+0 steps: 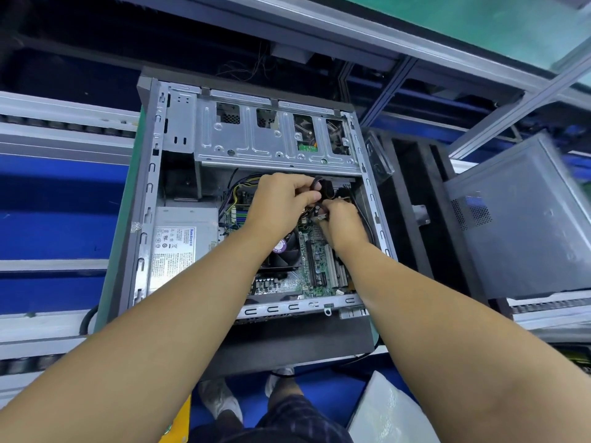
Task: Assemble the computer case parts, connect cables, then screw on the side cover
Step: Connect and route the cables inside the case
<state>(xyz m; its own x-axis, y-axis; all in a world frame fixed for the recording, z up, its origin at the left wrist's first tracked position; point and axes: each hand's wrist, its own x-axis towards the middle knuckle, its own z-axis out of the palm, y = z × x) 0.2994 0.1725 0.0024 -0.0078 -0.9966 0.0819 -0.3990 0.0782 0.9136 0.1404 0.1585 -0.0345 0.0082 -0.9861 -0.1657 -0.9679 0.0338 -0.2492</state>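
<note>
An open computer case (150,193) lies on its side in front of me, with the motherboard (287,282), a black CPU fan (284,254) and a silver power supply (179,244) showing. Both hands are inside it, under the drive cage (271,145). My left hand (281,203) pinches a looped black cable (316,183). My right hand (342,222) grips a small connector on the same bundle just below. The cable ends are hidden by my fingers.
A grey side cover (518,225) leans at the right, beyond a black frame (412,193). Aluminium conveyor rails (64,135) run left and right. A white plastic bag (383,414) lies at the lower right, and my feet stand below the bench.
</note>
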